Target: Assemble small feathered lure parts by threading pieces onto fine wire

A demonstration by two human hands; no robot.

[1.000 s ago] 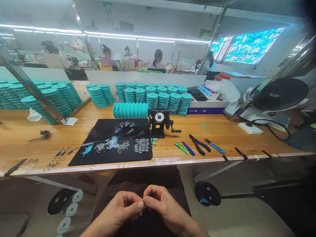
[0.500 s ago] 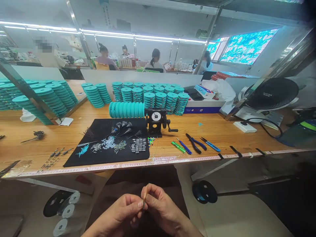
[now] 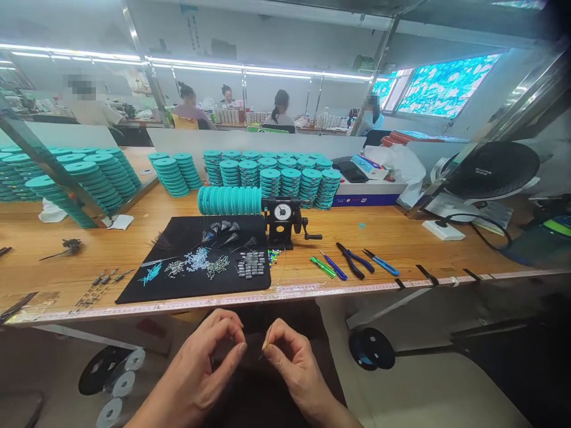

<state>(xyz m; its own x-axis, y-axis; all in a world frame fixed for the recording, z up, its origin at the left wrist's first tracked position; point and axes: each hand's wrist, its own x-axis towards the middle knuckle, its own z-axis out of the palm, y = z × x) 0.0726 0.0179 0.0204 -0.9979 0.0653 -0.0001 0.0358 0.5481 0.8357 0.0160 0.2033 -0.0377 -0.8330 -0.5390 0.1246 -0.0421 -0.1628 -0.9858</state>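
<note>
Below the table's front edge, my right hand (image 3: 292, 365) pinches a thin line (image 3: 270, 334) between thumb and forefinger. A short end of the line shows under the fingertips. To its left, my left hand (image 3: 203, 359) is open, thumb and curled fingers apart, with nothing visible between them. Above both hands lies a black mat (image 3: 178, 288) bearing small fishing-tackle parts: blue sleeves (image 3: 151, 272), clear beads (image 3: 197, 259), small metal pieces (image 3: 217, 266) and grey cylinders (image 3: 251, 265). Behind it, a hand-cranked winder (image 3: 282, 223) carries a row of teal spools (image 3: 229, 201).
Pliers (image 3: 354, 260), a blue cutter (image 3: 380, 261) and green and blue hand tools (image 3: 323, 267) lie right of the mat. Stacked teal spools (image 3: 270, 184) line the back. A tape measure (image 3: 178, 302) runs along the front edge. A black fan (image 3: 491, 169) stands right; people sit beyond.
My left hand has parted from my right hand, moving left and up, and its fingers have opened. My right hand has shifted slightly and keeps its pinch on the line.
</note>
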